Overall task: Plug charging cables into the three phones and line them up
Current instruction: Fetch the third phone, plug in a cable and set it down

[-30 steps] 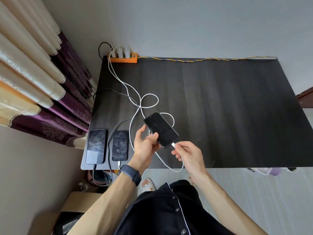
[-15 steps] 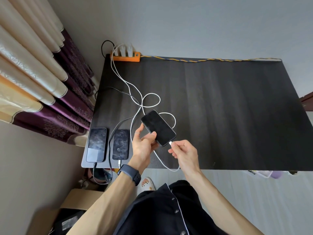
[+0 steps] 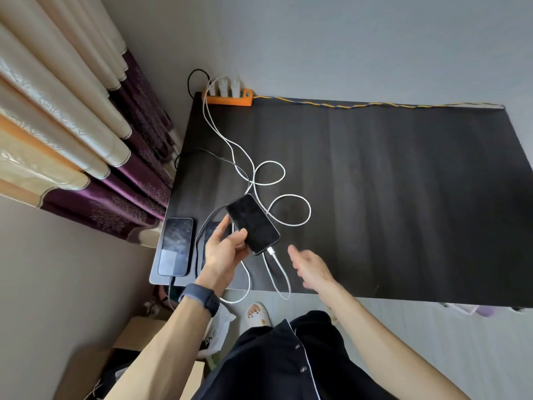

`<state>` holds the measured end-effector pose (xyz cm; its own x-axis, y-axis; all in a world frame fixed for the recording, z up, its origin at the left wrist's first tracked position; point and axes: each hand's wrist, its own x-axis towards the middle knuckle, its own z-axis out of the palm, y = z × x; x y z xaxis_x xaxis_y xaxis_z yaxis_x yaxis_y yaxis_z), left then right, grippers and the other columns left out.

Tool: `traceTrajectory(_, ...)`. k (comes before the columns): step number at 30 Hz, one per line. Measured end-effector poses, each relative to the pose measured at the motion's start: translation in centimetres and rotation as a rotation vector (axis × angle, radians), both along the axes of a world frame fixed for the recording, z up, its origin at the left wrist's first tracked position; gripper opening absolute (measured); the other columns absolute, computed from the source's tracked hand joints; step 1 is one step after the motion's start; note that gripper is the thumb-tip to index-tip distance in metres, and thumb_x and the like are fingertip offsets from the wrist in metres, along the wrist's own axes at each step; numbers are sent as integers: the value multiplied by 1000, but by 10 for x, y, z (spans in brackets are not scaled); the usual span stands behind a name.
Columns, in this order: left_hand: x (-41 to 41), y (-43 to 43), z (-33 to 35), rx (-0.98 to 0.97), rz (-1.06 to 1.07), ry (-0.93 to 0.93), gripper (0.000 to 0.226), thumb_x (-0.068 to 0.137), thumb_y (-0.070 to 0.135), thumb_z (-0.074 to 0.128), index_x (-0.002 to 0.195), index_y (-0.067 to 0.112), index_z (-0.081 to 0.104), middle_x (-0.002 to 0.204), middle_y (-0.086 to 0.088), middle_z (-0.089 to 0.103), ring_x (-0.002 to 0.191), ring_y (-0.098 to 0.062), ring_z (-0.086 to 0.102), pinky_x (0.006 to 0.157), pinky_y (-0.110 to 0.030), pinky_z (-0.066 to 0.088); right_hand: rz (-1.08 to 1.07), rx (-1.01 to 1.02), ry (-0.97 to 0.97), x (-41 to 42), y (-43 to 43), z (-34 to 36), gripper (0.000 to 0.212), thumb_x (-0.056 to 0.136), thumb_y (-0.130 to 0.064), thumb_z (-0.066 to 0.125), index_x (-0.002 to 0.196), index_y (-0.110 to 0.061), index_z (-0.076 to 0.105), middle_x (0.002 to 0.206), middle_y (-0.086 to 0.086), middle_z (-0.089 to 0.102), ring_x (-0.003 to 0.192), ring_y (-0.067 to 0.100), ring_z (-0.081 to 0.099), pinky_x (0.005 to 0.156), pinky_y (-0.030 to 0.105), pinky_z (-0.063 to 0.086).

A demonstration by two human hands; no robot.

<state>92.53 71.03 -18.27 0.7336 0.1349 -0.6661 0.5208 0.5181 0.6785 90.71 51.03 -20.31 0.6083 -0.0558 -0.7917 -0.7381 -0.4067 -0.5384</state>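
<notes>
My left hand holds a black phone tilted above the dark table. A white cable sits plugged into the phone's lower end and loops off the table's front edge. My right hand hovers open just right of the plug, touching nothing. Another phone lies flat at the front left corner with a dark cable in its bottom end. A third phone lies next to it, mostly hidden behind my left hand.
An orange power strip with white chargers sits at the back left corner; white and dark cables run from it across the table. A yellow-blue cord follows the back edge. Curtains hang at left. A cardboard box stands on the floor.
My right hand pushed the white plug into the black phone, then let go and drew back to the right. The left hand shifted the phone slightly left.
</notes>
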Motion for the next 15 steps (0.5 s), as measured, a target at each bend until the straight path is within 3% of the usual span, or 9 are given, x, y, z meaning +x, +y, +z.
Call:
traceTrajectory(2, -4, 8, 4, -3, -9, 4, 56, 94, -3, 55, 141, 27, 49, 111, -18, 67, 94, -34, 63, 49, -22, 54, 76, 32, 276, -3, 4, -16, 70, 83, -69, 58, 123, -13, 49, 113, 4, 63, 92, 21, 66, 70, 37, 53)
traceTrajectory(3, -7, 11, 5, 3, -21, 9, 56, 95, -2, 55, 140, 30, 49, 111, -19, 67, 85, -32, 67, 43, -19, 49, 68, 115, 397, -5, 10, -21, 62, 84, -63, 64, 123, -19, 42, 119, 8, 64, 93, 24, 71, 69, 39, 55)
traceTrajectory(5, -12, 17, 0, 15, -48, 14, 55, 95, -2, 56, 139, 30, 50, 107, -18, 65, 68, -24, 65, 43, -18, 48, -43, 300, 534, -12, 25, -27, 45, 92, -40, 68, 117, -12, 43, 111, 15, 71, 79, 27, 75, 69, 39, 58)
traceTrajectory(7, -15, 24, -5, 15, -76, 37, 56, 93, -2, 59, 140, 28, 51, 106, -17, 63, 73, -25, 61, 53, -24, 54, -149, 366, 484, -15, 37, -39, 20, 96, -20, 64, 106, -5, 55, 84, 10, 71, 56, 20, 66, 58, 30, 50)
traceTrajectory(9, -18, 30, -10, 20, -122, 61, 57, 92, -3, 59, 139, 28, 52, 106, -16, 69, 85, -31, 65, 65, -32, 59, -296, 346, 380, -10, 37, -47, 5, 95, -10, 61, 94, -5, 61, 65, 3, 59, 45, 13, 47, 48, 25, 38)
traceTrajectory(11, -19, 32, -14, 61, -199, 75, 55, 92, -5, 57, 136, 28, 55, 103, -15, 70, 91, -33, 67, 74, -39, 61, -466, 324, 323, 3, 23, -47, 7, 94, -7, 60, 88, -6, 61, 62, 2, 53, 48, 13, 41, 50, 26, 36)
traceTrajectory(13, -17, 29, -22, 165, -299, 109, 58, 92, -4, 58, 141, 26, 51, 96, -14, 67, 89, -29, 65, 86, -47, 59, -581, 291, 247, 18, -2, -41, 8, 96, -7, 58, 89, -8, 61, 65, 2, 53, 54, 14, 46, 57, 27, 40)
traceTrajectory(15, -13, 19, -32, 268, -363, 151, 64, 91, -4, 59, 147, 25, 45, 95, -14, 68, 85, -26, 66, 83, -44, 60, -553, 215, 135, 32, -28, -37, 8, 97, -11, 57, 90, -12, 60, 71, 1, 59, 60, 15, 59, 61, 26, 42)
